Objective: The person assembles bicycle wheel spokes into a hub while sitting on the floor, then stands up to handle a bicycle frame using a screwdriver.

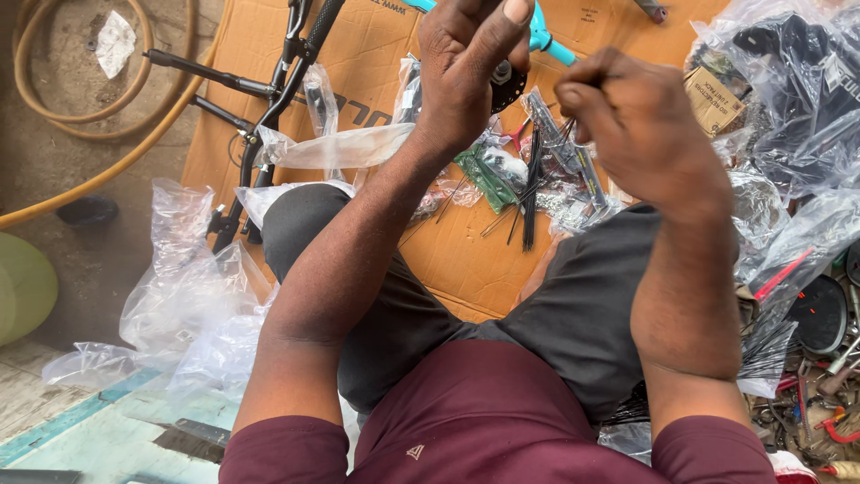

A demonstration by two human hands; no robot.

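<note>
Clear plastic bags [184,296] lie crumpled at the lower left of the frame, apparently empty; more bags [788,81] at the upper right wrap dark parts and sit beside a small cardboard box [712,99]. A flattened cardboard sheet [475,260] covers the floor, with black spokes [530,193] scattered at its centre, a black bicycle handlebar [269,99] at the upper left and a yellow hose [107,152] beyond it. Tools [824,403] crowd the lower right corner. The left hand [466,72] is curled around a black wheel hub [506,85] at top centre. Just beside it, the right hand [645,134] has its fingers pressed together, pinching a thin spoke end that points toward the hub.
</note>
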